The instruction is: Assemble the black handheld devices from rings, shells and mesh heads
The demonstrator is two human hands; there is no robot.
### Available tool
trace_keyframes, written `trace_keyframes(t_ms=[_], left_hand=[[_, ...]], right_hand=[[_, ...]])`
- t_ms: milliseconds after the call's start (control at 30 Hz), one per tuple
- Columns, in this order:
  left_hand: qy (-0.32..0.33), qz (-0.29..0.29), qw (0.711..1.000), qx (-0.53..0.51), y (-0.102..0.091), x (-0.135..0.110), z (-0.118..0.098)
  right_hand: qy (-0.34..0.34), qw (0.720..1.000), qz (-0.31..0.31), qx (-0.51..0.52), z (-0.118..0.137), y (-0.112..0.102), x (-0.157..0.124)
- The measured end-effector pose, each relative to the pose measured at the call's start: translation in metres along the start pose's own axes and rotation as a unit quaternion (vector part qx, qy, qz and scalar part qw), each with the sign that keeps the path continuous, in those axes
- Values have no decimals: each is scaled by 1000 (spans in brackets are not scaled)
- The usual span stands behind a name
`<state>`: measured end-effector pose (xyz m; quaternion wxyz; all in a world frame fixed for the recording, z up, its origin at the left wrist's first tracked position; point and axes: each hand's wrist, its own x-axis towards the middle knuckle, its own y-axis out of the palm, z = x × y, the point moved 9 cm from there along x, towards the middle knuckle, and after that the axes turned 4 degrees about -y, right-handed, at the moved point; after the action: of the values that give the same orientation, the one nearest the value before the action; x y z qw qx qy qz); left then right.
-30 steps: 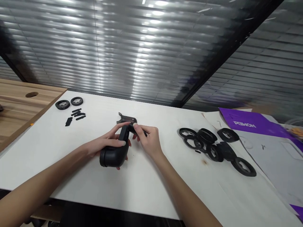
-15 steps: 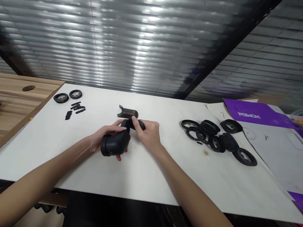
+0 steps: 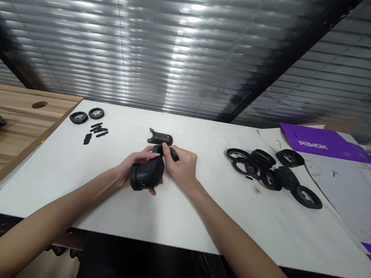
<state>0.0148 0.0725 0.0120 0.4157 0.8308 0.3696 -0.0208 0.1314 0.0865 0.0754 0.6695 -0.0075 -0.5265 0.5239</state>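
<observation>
As the left hand grips a housing, the right pinches its stem.

The person's own body shows as two long, slender, bare forearms, each narrowing smoothly to a slim wrist, with smooth skin and no visible markings. The left hand and the right hand are narrow and bare, with long, thin fingers. The oval fingernails on the left hand are smooth and extend slightly past the fingertips, and the picture is too small to show finer detail.
</observation>
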Motion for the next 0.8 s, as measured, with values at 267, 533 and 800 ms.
trace_keyframes(t_ms=[267,533,800], left_hand=[[43,6,998,43,0,-1,-2],[60,21,998,26,10,-3,-5],[110,-13,982,151,-1,-12,-18]], right_hand=[[-39,999,-5,18,18,-11,1],[-158,979,-89,-97,19,-23,1],[-24,997,61,51,11,-5,-3]])
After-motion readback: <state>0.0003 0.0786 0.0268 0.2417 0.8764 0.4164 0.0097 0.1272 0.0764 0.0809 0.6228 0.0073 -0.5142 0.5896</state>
